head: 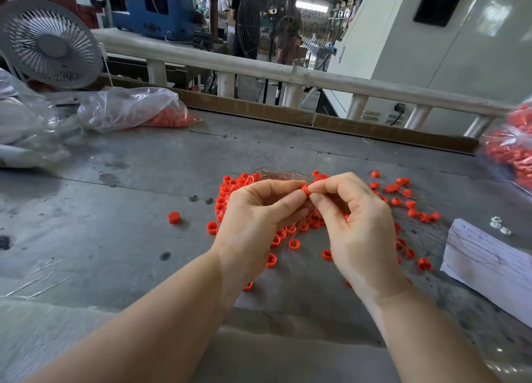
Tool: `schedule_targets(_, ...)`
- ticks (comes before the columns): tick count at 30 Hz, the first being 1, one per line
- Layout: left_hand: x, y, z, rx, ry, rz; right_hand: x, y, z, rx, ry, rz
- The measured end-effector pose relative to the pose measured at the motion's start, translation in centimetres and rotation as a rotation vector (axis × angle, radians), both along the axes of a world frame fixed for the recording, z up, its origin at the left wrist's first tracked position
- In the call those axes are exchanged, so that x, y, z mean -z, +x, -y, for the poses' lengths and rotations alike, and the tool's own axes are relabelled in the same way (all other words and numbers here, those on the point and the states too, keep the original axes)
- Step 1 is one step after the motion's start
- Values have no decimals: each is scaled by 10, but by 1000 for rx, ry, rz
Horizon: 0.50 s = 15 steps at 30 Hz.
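Red cap (305, 189) is held above the grey table (129, 181), pinched between both hands. Left hand (253, 224) grips it with thumb and forefinger; right hand (357, 224) pinches the other side, fingers curled. Below: loose red caps (230, 189) mixed with thin wires (282, 174). One stray cap (174, 218) sits apart to the left. Bag of caps (135, 109) far left, white block (489, 264) right.

no text, label or number anywhere in view is sharp enough to read.
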<state>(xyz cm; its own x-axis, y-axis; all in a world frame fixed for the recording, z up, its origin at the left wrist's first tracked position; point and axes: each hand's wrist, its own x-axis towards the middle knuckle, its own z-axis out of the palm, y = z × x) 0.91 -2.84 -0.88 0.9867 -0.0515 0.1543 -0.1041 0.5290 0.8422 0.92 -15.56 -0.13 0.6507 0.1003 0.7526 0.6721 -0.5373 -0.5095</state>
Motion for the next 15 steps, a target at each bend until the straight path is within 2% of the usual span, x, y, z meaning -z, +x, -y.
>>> schedule_targets(4,0,0,-2,13,21,-12,0,0,0,-11,14,-38)
schedule_targets(11,0,-1,-1,-85,103,65,-2,-2,-1,12,-3,-4)
schedule_targets(15,0,-1,0,-61,62,45,-2,-3,-1,6,68,-63)
